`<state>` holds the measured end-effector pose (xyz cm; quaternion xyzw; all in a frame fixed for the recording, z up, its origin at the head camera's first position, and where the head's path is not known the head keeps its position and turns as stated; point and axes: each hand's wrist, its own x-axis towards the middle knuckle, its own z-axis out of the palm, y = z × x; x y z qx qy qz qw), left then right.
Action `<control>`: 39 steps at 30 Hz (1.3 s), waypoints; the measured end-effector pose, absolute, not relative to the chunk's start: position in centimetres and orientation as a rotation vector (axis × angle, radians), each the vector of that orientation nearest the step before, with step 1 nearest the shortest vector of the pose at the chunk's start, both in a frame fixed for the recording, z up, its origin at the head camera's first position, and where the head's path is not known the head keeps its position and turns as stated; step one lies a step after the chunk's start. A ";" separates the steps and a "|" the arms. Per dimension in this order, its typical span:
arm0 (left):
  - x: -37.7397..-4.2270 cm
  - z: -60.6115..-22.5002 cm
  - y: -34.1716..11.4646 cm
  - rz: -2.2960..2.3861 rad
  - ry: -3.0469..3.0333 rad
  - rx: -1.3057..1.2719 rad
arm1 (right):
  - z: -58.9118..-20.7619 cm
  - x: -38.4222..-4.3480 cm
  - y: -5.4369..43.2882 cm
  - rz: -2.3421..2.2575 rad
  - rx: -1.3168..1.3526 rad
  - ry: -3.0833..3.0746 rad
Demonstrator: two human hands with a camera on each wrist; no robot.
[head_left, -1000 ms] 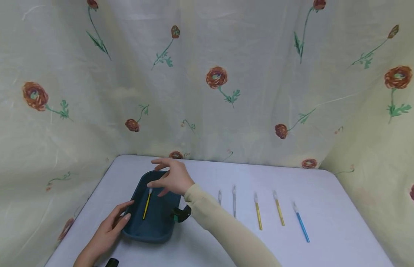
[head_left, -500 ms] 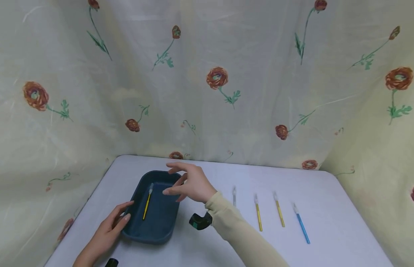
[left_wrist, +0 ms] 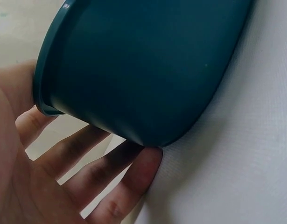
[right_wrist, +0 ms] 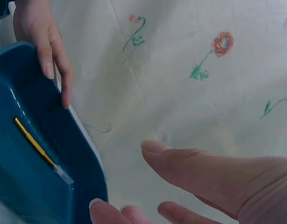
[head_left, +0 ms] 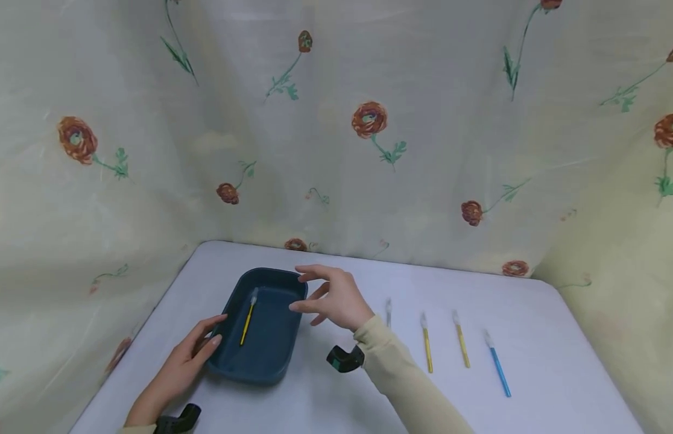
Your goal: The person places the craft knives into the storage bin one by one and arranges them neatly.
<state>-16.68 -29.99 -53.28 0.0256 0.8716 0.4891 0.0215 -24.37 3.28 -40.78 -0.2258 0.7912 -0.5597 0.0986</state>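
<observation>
A dark blue tray (head_left: 249,364) sits on the left of the table. My left hand (head_left: 176,367) grips its left rim, thumb over the edge; in the left wrist view, fingers (left_wrist: 99,175) lie along its outer wall. A slim yellow pen-like tool (head_left: 248,323) with a clear cap lies inside. At the tray's right rim hovers my right hand (head_left: 336,298), fingers loosely bent and apart, holding nothing. Right of that arm lie similar capped tools: a silver one (head_left: 388,307) partly hidden by the sleeve, two yellow ones (head_left: 427,346) (head_left: 462,345) and a blue one (head_left: 499,369).
The white table (head_left: 336,410) has rounded far corners. Floral curtains (head_left: 401,199) hang directly behind it and along both sides. A black wrist device (head_left: 345,360) sticks out beside the right forearm.
My right hand has moved right from above the tray, uncovering the yellow tool's cap. The left hand stays on the rim. The head view has shifted slightly.
</observation>
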 end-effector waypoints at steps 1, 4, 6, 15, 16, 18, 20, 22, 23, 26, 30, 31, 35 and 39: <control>-16.9 -53.2 -29.9 1.515 2.704 0.092 | -40.8 -24.4 3.6 -1.662 -0.658 2.341; -17.4 -53.3 -29.6 1.531 2.698 0.125 | -41.0 -24.5 4.3 -1.678 -0.631 2.340; -17.4 -53.4 -29.5 1.536 2.693 0.124 | -41.3 -24.4 4.8 -1.689 -0.612 2.335; -15.5 -53.8 -30.1 1.493 2.648 -0.033 | -42.7 -24.5 4.8 -1.697 -0.614 2.271; -15.6 -53.8 -30.1 1.498 2.653 -0.023 | -42.8 -24.6 4.9 -1.703 -0.618 2.265; -15.7 -53.8 -30.2 1.509 2.662 -0.002 | -43.0 -24.9 5.4 -1.717 -0.620 2.259; -15.9 -53.7 -30.1 1.508 2.678 0.019 | -43.2 -25.1 6.0 -1.716 -0.617 2.268; -16.0 -53.7 -30.0 1.505 2.686 0.028 | -43.4 -25.4 6.6 -1.700 -0.611 2.295; -16.1 -53.7 -29.9 1.507 2.687 0.027 | -43.6 -25.5 7.0 -1.693 -0.607 2.308; -16.2 -53.7 -29.8 1.505 2.690 0.025 | -44.1 -25.9 8.1 -1.670 -0.588 2.355; -16.4 -53.5 -29.7 1.495 2.692 0.031 | -44.9 -26.3 9.7 -1.680 -0.550 2.382; -16.5 -53.5 -29.7 1.495 2.692 0.033 | -45.1 -26.4 10.1 -1.690 -0.539 2.377; -16.7 -53.2 -29.6 1.493 2.687 0.033 | -45.7 -26.4 11.3 -1.723 -0.502 2.353; -16.7 -53.0 -29.4 1.484 2.683 0.033 | -46.3 -26.4 12.3 -1.741 -0.478 2.347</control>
